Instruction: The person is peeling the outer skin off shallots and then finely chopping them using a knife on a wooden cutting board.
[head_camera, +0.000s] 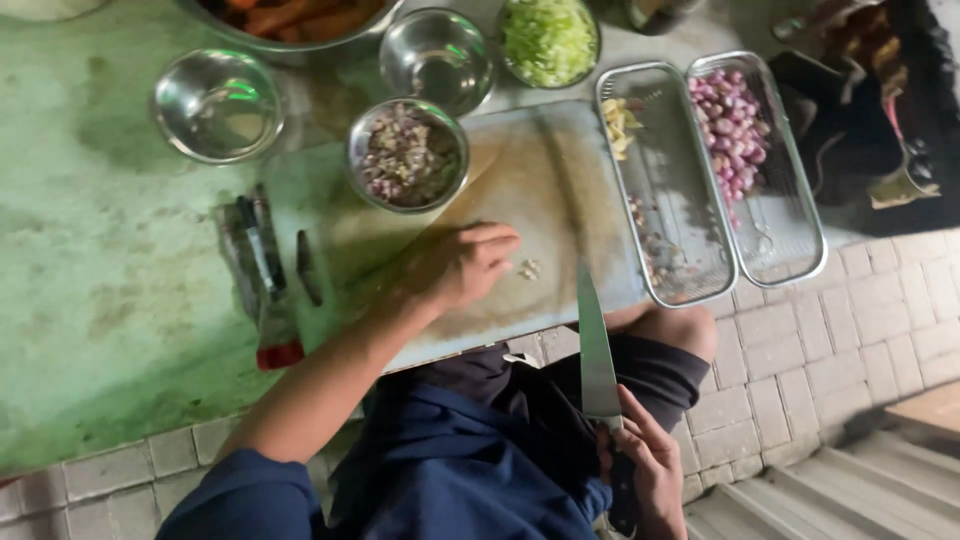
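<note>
We saw the left hand (462, 262) flat on the board (560, 210), fingers loose, w/ garlic bits (528, 268) just beside the tips. Right hand (645, 465) was fisted round the knife (596, 350), blade pointing at the board edge.

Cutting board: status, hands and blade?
Left hand flat on cutting board, fingertips by small chopped bits. Right hand grips knife, blade off the board's near edge. Bowl of chopped shallots on board's far corner.

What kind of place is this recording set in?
Probably an outdoor, floor-level food prep spot: cutting board on a green surface, paving bricks, steel bowls and trays of shallots.
</note>
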